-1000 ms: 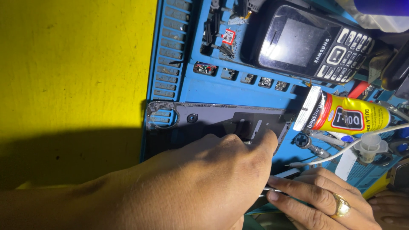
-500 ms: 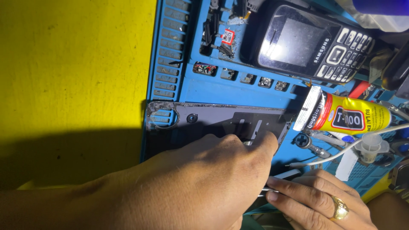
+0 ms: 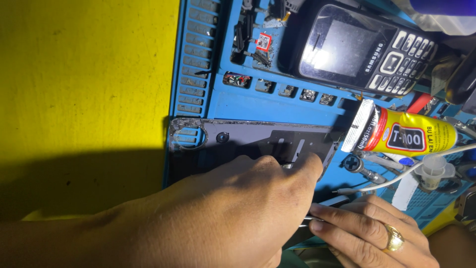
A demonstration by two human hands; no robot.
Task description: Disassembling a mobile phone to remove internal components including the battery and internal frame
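1. Two hands press on a dark phone panel (image 3: pixel 258 141) lying flat on the blue repair mat (image 3: pixel 277 101) at the desk's near side.
2. Left hand (image 3: pixel 233 213) lies flat over the panel, fingers bent, gripping nothing.
3. Right hand (image 3: pixel 369 233), ring on, pinches the panel's near right edge.
4. Glue tube (image 3: pixel 401 136) lies just right; keypad phone (image 3: pixel 357 47) sits far.

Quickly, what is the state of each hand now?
Left hand: pressing on the dark phone panel.
Right hand: fingers pinching a thin metal tool.
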